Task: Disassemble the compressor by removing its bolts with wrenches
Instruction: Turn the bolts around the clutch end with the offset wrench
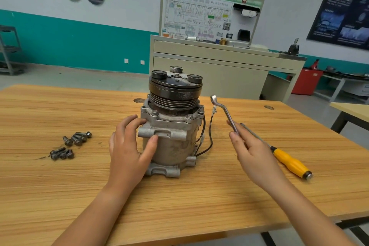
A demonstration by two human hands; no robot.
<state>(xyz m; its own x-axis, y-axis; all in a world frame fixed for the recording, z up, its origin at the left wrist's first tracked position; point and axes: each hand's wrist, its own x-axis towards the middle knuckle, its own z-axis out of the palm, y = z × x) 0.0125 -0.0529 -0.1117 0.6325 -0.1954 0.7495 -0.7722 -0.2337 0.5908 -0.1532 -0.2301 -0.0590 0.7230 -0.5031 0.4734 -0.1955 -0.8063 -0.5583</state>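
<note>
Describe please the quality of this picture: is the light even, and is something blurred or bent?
Head view: the light is soft and even, with only faint shadows beside the compressor and the screwdriver; the wide lens stretches the forearms and tilts the wall's teal band; the dark poster at far right is blurred; the wrench shows a small highlight.
</note>
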